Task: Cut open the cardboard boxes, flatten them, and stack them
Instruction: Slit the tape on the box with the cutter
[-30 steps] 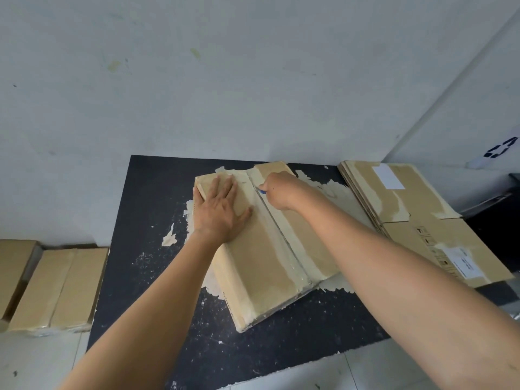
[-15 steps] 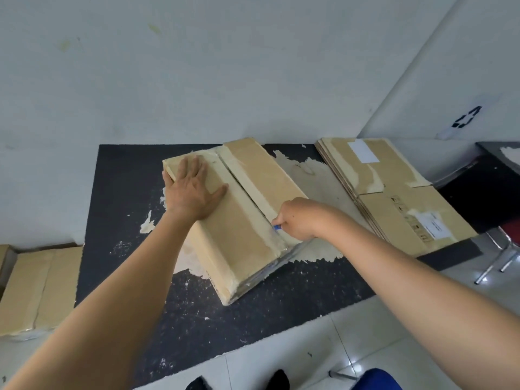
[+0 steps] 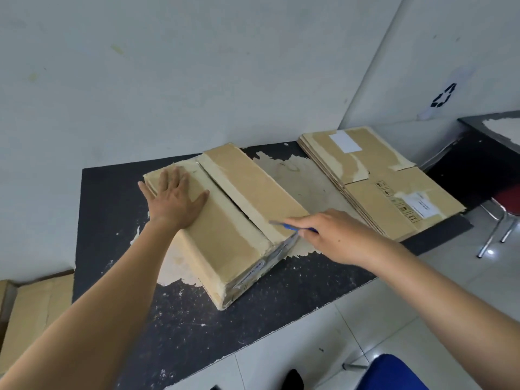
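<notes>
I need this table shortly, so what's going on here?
A person is cutting open a cardboard box on the black table. The left hand presses flat on the box's left top flap, steadying it. The right hand grips a blue-handled cutter at the near end of the centre seam, which gapes open along its length. A stack of flattened boxes lies on the table to the right, and more cardboard sits on the floor at the left.

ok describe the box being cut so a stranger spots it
On the black table, it is the cardboard box in the middle, under the flat left hand. Unlike the flattened stack to its right, it stands tall, top seam slit.
</notes>
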